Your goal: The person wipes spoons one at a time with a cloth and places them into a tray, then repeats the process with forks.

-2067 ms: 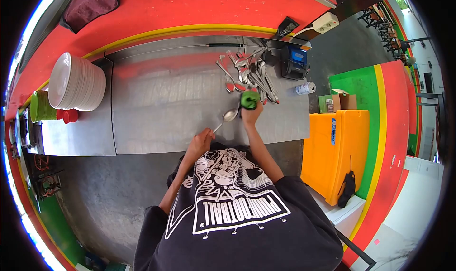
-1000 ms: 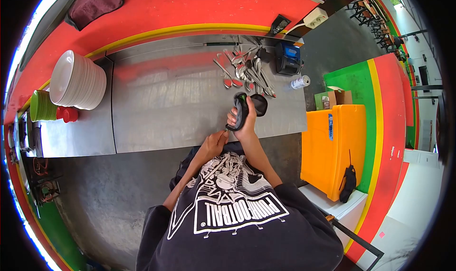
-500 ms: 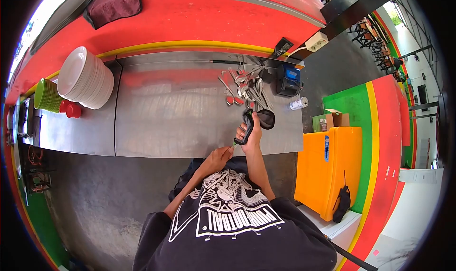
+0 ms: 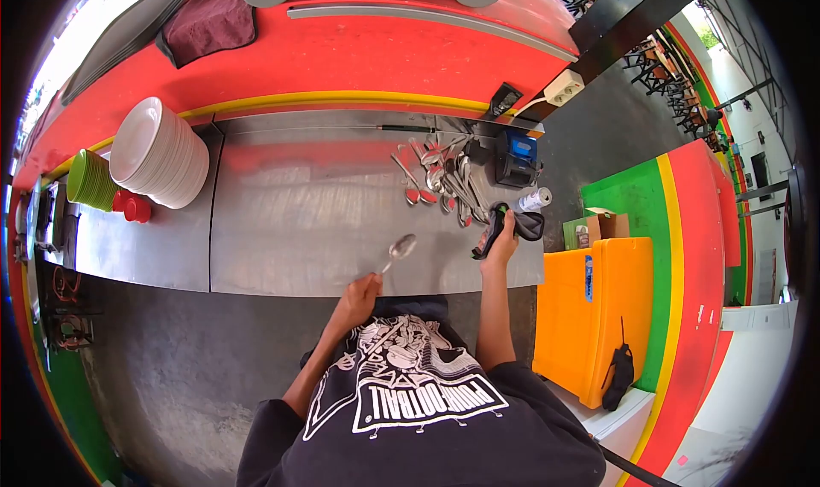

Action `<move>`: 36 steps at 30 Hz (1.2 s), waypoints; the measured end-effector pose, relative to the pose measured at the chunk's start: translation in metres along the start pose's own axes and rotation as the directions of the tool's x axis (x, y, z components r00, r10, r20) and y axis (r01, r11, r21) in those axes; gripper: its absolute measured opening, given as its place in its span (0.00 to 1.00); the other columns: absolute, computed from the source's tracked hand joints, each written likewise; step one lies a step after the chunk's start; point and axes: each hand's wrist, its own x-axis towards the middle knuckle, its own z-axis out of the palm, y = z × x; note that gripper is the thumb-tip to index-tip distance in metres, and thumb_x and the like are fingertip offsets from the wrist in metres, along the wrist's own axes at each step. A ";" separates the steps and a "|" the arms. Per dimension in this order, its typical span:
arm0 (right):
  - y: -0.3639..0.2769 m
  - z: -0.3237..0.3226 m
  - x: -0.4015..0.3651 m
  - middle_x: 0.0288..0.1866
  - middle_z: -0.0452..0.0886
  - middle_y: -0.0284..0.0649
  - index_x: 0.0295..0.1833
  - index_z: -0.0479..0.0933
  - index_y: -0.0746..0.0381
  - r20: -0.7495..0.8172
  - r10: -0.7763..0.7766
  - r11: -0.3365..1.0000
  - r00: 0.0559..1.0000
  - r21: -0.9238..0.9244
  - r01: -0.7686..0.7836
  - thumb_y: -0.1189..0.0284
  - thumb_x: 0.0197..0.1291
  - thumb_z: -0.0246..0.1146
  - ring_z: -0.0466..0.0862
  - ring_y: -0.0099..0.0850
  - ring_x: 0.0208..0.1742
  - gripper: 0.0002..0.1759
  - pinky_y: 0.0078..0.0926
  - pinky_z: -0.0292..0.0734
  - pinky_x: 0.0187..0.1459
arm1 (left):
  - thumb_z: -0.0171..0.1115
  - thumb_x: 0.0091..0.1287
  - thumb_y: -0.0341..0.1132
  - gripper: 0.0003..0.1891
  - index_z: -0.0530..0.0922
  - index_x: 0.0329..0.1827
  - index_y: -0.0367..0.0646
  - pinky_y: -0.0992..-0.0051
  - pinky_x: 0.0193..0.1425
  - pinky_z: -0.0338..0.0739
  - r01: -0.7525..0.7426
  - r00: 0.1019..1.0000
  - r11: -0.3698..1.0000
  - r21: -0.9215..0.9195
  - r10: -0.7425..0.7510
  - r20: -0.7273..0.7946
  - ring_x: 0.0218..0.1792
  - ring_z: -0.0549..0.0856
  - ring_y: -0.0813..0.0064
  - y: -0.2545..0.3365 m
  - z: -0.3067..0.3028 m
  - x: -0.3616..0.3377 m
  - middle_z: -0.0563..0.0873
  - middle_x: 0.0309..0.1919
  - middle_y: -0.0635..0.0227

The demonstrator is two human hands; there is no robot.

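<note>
My left hand (image 4: 360,296) is closed around the handle of a metal spoon (image 4: 402,247), whose bowl points up and away over the table's front edge. To the right, my right hand (image 4: 502,246) grips a dark cloth (image 4: 530,225) that bunches out on both sides of the fingers. The two hands are well apart. Beyond the cloth lies a loose pile of spoons and other cutlery (image 4: 461,184) on the steel table (image 4: 290,222). A drink can (image 4: 535,199) stands just past my right hand.
White plates (image 4: 162,158) and green plates (image 4: 91,179) are stacked at the left, beside small red cups (image 4: 131,206). A blue-black device (image 4: 518,158) sits at the back right. An orange box (image 4: 589,316) stands right of the table; a red wall (image 4: 367,60) runs behind.
My hands were close together near the table's front edge. The right one has moved right with the cloth, the left one slightly left, and the spoon's bowl now shows uncovered.
</note>
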 end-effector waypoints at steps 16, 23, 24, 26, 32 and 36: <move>0.046 0.064 -0.043 0.45 0.84 0.34 0.57 0.79 0.54 0.660 0.272 0.849 0.701 0.178 -0.497 0.40 0.65 0.56 0.83 0.33 0.49 0.31 0.41 0.76 0.52 | 0.46 0.78 0.50 0.25 0.72 0.30 0.36 0.68 0.33 0.68 0.080 0.986 0.997 -0.017 -0.076 0.150 0.25 0.70 0.74 0.011 0.012 0.049 0.70 0.19 0.67; 0.030 0.093 -0.024 0.24 0.70 0.30 0.38 0.77 0.56 0.676 0.295 0.874 0.675 0.094 -0.477 0.42 0.64 0.59 0.74 0.28 0.27 0.26 0.34 0.74 0.35 | 0.46 0.78 0.50 0.26 0.70 0.28 0.36 0.70 0.32 0.66 0.040 0.971 0.999 0.002 -0.039 0.237 0.26 0.66 0.77 0.018 0.011 0.068 0.67 0.20 0.71; 0.025 0.096 -0.024 0.21 0.68 0.30 0.36 0.77 0.57 0.694 0.296 0.865 0.656 0.096 -0.493 0.42 0.64 0.60 0.72 0.27 0.24 0.27 0.33 0.72 0.33 | 0.46 0.79 0.49 0.26 0.70 0.28 0.35 0.70 0.33 0.66 0.032 0.969 0.999 -0.016 -0.027 0.245 0.26 0.66 0.76 0.020 0.011 0.071 0.67 0.20 0.70; 0.022 0.103 -0.026 0.17 0.63 0.29 0.30 0.74 0.58 0.630 0.294 0.876 0.719 0.123 -0.465 0.42 0.62 0.62 0.68 0.26 0.17 0.28 0.32 0.70 0.25 | 0.46 0.79 0.49 0.26 0.70 0.28 0.35 0.69 0.33 0.67 0.029 0.968 0.999 -0.025 -0.022 0.250 0.26 0.66 0.76 0.024 0.011 0.073 0.67 0.20 0.69; 0.046 0.130 -0.016 0.18 0.68 0.30 0.32 0.72 0.57 0.251 0.043 0.993 0.967 0.098 -0.069 0.51 0.62 0.68 0.69 0.25 0.14 0.22 0.33 0.67 0.19 | 0.47 0.78 0.47 0.25 0.70 0.29 0.34 0.67 0.32 0.68 0.025 0.991 0.999 0.047 -0.031 0.131 0.25 0.68 0.72 0.032 0.011 0.081 0.69 0.19 0.62; 0.066 0.127 0.009 0.28 0.82 0.36 0.36 0.80 0.67 0.116 -0.454 0.866 0.884 -0.179 0.468 0.58 0.60 0.72 0.79 0.28 0.24 0.20 0.34 0.76 0.32 | 0.48 0.78 0.45 0.23 0.72 0.29 0.34 0.66 0.32 0.69 0.008 0.994 0.991 0.134 -0.023 0.107 0.24 0.69 0.70 0.026 0.005 0.079 0.70 0.18 0.59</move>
